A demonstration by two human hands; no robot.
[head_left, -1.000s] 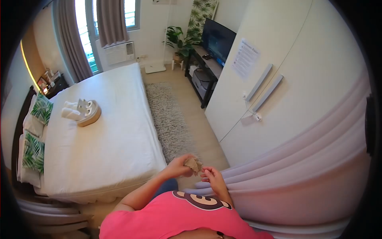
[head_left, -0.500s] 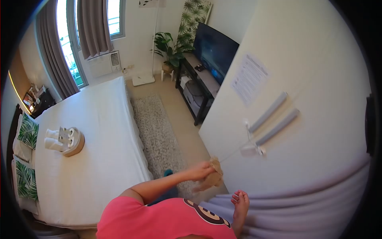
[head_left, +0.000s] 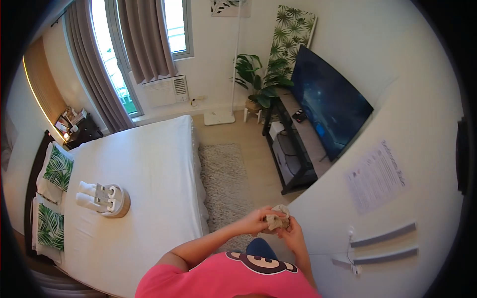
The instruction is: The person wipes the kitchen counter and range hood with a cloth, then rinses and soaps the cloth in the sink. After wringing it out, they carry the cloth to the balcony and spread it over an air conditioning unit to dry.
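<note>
A crumpled tan cloth [head_left: 279, 219] is bunched up in front of my chest. My left hand [head_left: 257, 221] grips it from the left, the fingers closed around its folds. On the other side my right hand [head_left: 293, 233] has its fingers closed on the cloth's lower right edge. Part of the cloth is hidden by the fingers. To the right of both hands stands a white cabinet door [head_left: 318, 226] with two grey handles [head_left: 385, 235]. A small white latch with a cord [head_left: 355, 269] is fixed beside the handles.
A bed [head_left: 144, 174] with a basket of rolled towels [head_left: 120, 204] lies to the left. A shaggy grey rug [head_left: 226, 179] runs alongside. Ahead are a black TV stand [head_left: 298, 181], a television [head_left: 330, 102] and a potted plant [head_left: 256, 79]. A printed sheet [head_left: 376, 176] hangs on the cabinet.
My right hand has come up from beside my body and taken hold of the cloth, which the left hand held alone. The view has swung, so the room sits further right and lower.
</note>
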